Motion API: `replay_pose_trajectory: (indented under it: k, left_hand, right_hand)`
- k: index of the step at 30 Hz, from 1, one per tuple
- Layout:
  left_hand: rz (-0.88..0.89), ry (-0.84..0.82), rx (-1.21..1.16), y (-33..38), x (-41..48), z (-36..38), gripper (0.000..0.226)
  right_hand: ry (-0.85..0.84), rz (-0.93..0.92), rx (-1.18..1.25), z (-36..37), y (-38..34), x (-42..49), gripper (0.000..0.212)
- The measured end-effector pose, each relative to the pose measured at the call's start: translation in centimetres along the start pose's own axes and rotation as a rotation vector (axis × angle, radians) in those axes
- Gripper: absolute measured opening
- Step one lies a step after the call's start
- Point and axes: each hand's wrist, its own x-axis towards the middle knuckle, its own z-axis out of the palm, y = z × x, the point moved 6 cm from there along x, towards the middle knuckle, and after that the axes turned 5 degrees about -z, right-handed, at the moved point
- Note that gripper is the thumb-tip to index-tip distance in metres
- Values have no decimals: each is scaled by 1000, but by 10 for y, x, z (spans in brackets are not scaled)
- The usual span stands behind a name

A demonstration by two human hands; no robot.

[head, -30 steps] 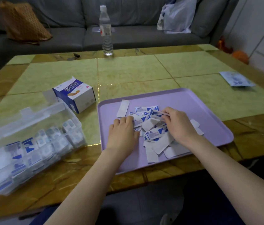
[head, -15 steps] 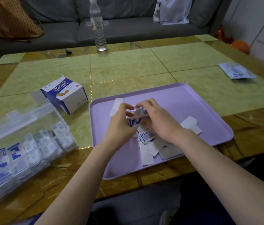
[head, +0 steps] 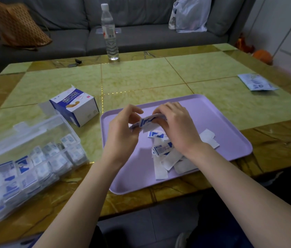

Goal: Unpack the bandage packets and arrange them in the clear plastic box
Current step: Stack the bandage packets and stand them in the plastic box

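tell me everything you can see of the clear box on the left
The box is clear plastic, long and shallow, split into rows of small compartments. Its lid is open and tilted back. Most compartments hold blue and white packets, blurred through the walls. It sits at an angle on the table, left of the tray, and its near end runs out of view.

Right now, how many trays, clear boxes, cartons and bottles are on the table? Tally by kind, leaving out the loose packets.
purple tray: 1
clear plastic box: 1
bandage carton: 1
water bottle: 1
Total: 4
Not counted: the bundle of bandage packets held between the left hand and the right hand above the tray.
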Motion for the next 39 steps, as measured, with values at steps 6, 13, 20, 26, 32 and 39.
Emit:
replay_pose_trajectory:
  k: [6,13,20,26,32,39]
  left_hand:
    - [-9,67,-1,-2,-11,-26,34]
    - [-195,-206,408,-45,-24,-19,18]
    - [-162,-300,488,-52,-29,-16,30]
    - [-155,-337,498,-52,-32,-5,36]
    - [-83,-209,619,-49,-29,-10,35]
    - [-30,-205,691,-44,-31,-3,23]
  right_hand:
    - [-47,11,203,0,-20,-2,12]
    - [-292,205,313,26,-17,-13,25]
    - [-530,174,247,48,-26,-22,10]
    - [-543,156,207,51,-34,-23,15]
    - [-522,80,164,48,-40,-22,10]
    - [-285,184,355,35,-30,-14,21]
